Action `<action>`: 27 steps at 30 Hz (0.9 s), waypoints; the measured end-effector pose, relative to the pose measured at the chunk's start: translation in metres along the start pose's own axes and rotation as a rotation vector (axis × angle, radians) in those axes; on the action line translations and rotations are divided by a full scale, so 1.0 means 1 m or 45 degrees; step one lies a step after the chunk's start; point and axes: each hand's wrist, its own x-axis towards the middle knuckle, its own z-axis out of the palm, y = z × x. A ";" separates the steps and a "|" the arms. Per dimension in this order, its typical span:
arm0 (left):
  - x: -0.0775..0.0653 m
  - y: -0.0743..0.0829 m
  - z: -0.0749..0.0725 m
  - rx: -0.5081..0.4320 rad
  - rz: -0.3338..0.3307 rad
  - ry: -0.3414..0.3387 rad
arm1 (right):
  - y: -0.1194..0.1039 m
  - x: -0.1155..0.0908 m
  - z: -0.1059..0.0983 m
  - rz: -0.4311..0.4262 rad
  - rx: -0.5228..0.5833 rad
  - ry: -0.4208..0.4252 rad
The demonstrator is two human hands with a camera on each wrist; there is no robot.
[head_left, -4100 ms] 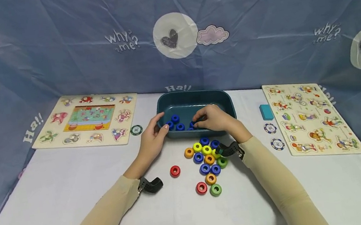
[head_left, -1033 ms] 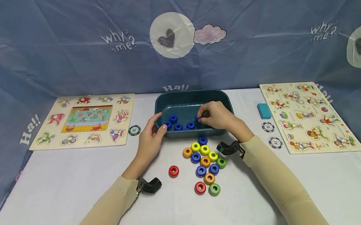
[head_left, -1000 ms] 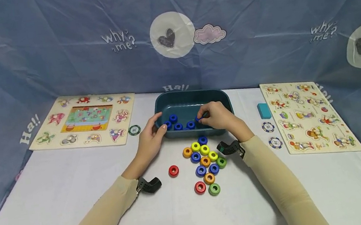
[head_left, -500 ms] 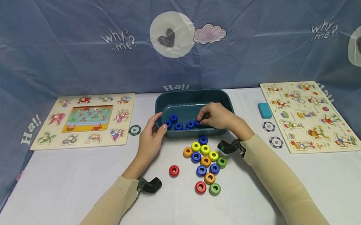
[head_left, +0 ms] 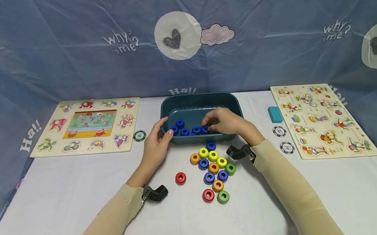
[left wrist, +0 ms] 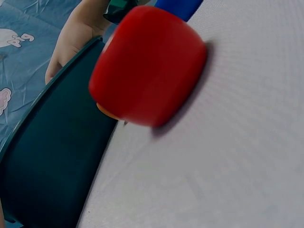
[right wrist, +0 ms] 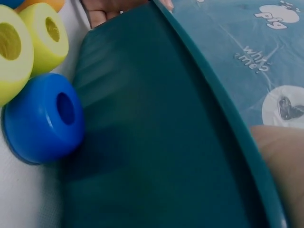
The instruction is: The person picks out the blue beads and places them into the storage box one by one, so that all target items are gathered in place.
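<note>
In the head view, a dark green tub (head_left: pixel 205 137) holds several blue rings (head_left: pixel 180 123) along its front left. My left hand (head_left: pixel 156 147) grips the tub's left front corner, thumb near the front rim. My right hand (head_left: pixel 224 121) reaches over the front rim into the tub. Its bent fingertips are on a blue ring (head_left: pixel 205 130) at the right end of the row, pinching it as far as shows; the palm side is hidden. Before the tub lie loose rings: blue, yellow (head_left: pixel 213 155), orange (head_left: pixel 217 185), green (head_left: pixel 223 196) and red (head_left: pixel 180 178).
A wooden peg puzzle (head_left: pixel 86 127) lies at the left with a chip (head_left: pixel 139 136) beside it. At the right are another puzzle board (head_left: pixel 324 119), a teal block (head_left: pixel 275 114) and two chips (head_left: pixel 287 147). A patterned blue cloth (head_left: pixel 125 74) hangs behind the tub.
A blue ring from the table pile has come into the tub in my right hand. The hand has lowered it beside the others and shifted slightly left. My left hand stays on the tub.
</note>
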 end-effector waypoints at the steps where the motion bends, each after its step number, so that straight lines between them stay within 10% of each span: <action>1: 0.000 0.000 0.000 -0.005 -0.002 0.000 | 0.001 0.000 0.000 -0.017 0.022 -0.024; 9: 0.000 0.000 0.000 -0.031 -0.010 -0.009 | 0.003 0.001 0.000 -0.047 0.109 -0.077; 15: 0.001 -0.008 0.001 0.000 -0.006 0.000 | 0.001 -0.003 0.001 -0.079 0.047 0.079; 22: 0.008 -0.040 0.007 0.012 0.012 0.033 | -0.011 -0.034 0.002 -0.361 0.030 0.418; 27: 0.011 -0.043 0.008 0.000 0.047 0.042 | -0.024 -0.067 0.008 -0.493 0.005 0.350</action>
